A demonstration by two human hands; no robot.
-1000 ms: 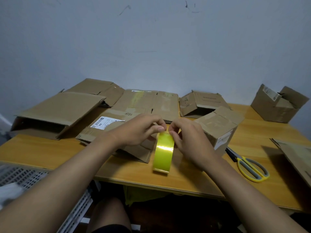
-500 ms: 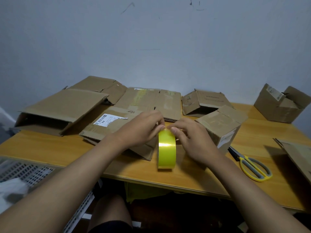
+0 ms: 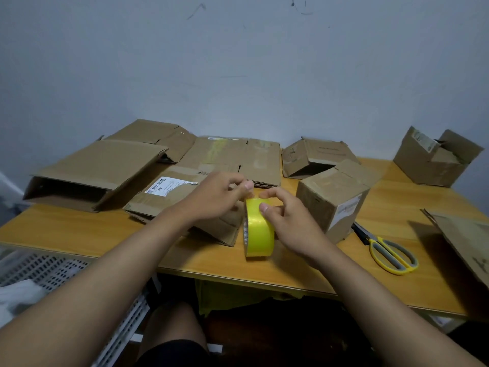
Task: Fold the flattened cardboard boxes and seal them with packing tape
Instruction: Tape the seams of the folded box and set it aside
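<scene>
I see the yellow tape roll [image 3: 259,227] standing on edge at the table's [image 3: 391,207] near edge. My right hand [image 3: 287,221] grips it, thumb on top. My left hand [image 3: 221,198] pinches just above the roll; I can't tell what. The folded box [image 3: 330,202] sits right of the roll.

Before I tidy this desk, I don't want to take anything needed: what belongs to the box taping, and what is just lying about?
Belongs:
yellow tape roll, held by right hand
left hand
folded small box
flattened boxes
scissors

Lying about:
white perforated basket
</scene>
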